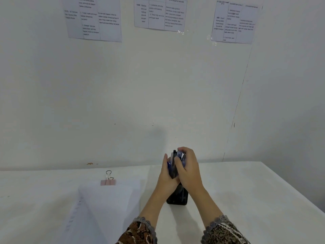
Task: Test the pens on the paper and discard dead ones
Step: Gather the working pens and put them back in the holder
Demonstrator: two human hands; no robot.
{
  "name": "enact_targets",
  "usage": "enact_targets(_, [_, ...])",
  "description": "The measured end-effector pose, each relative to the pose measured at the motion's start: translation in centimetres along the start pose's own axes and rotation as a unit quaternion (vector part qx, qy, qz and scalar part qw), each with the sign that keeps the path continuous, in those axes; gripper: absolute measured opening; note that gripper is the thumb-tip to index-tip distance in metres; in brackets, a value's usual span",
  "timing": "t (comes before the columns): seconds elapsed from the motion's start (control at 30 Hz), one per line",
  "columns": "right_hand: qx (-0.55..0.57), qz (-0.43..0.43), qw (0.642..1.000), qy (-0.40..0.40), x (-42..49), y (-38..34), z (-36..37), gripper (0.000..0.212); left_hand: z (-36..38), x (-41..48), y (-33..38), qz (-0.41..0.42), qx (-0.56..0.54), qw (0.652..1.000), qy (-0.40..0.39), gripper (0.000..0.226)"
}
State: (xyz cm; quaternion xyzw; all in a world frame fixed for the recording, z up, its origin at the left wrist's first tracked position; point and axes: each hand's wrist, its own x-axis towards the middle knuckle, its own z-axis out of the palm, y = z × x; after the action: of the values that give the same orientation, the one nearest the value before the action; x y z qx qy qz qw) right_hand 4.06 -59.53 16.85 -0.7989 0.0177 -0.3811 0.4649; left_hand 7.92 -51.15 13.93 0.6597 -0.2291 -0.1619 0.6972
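White wall [123,85] behind, three printed sheets [159,13] taped high. White surface [246,191] below. Bundle of blue and black pens [174,161], upright above a black holder [177,198], right of centre; left hand [166,176] and right hand [189,171] both wrapped round it. Paper [109,198] under a pink binder clip [108,181] lies to the left

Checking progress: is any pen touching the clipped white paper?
No; the left hand and right hand hold the blue pens at the black pen holder.
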Motion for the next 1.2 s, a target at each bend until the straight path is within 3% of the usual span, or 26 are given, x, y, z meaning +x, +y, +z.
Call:
enact_targets(0.1, [-0.019, 0.002, 0.999, -0.027, 0.3, 0.0, -0.4, 0.021, -0.1, -0.3, -0.3, 0.0, -0.007, 1.0, -0.021, 0.091])
enact_targets(0.2, [0.009, -0.023, 0.997, -0.075, 0.2, 0.0, -0.8, 0.034, -0.2, -0.6, 0.2, 0.008, 0.014, 1.0, -0.021, 0.097])
enact_targets(0.33, [-0.091, -0.049, 0.986, -0.134, 0.9, -0.6, -1.3, 0.031, -0.5, -0.2, -0.2, -0.004, -0.018, 0.999, -0.035, 0.075])
enact_targets(0.4, [-0.153, -0.054, 0.975, -0.15, 1.6, -0.7, -1.6, 0.041, -0.6, -0.1, -0.6, -0.006, -0.018, 1.0, -0.022, 0.068])
enact_targets(0.47, [-0.145, -0.028, 0.973, -0.179, 2.0, -0.6, -1.5, 0.035, -0.5, 0.1, -0.8, -0.005, -0.021, 1.0, -0.01, 0.064])
enact_targets(0.57, [-0.128, -0.036, 0.979, -0.154, 2.4, -0.5, -1.1, 0.019, -0.3, -0.1, -0.6, -0.025, -0.041, 0.999, 0.006, 0.059])
enact_targets(0.7, [-0.124, -0.05, 0.98, -0.151, 2.6, -0.4, -0.9, 0.023, -0.5, -0.1, -0.9, -0.027, -0.02, 0.999, 0.012, 0.05])
enact_targets(0.83, [-0.273, -0.054, 0.93, -0.238, 2.7, -1.2, -1.4, 0.037, -0.6, -0.3, -0.6, 0.004, -0.042, 0.999, 0.017, 0.049])
enact_targets(0.87, [-0.249, -0.031, 0.934, -0.256, 2.8, -1.4, -1.6, 0.036, -0.6, -0.5, -0.5, 0.02, -0.045, 0.999, 0.012, 0.051])
enact_targets(0.93, [-0.075, 0.057, 0.962, -0.257, 2.5, -1.7, -2.3, 0.036, -0.4, -0.8, -0.1, 0.055, -0.006, 0.998, 0.018, 0.053])
enact_targets(1.03, [0.139, 0.128, 0.968, -0.163, 1.7, -0.9, -3.1, 0.046, -0.1, -1.2, 0.7, 0.114, 0.131, 0.984, 0.045, 0.064])
enact_targets(1.13, [0.205, 0.128, 0.966, -0.096, 0.8, 1.0, -3.1, 0.04, 0.4, -0.8, 1.8, 0.132, 0.194, 0.97, 0.064, 0.08])
enact_targets(1.2, [0.225, 0.129, 0.964, -0.068, -0.1, 2.2, -2.9, 0.033, 0.8, -0.2, 2.1, 0.158, 0.206, 0.963, 0.063, 0.068])
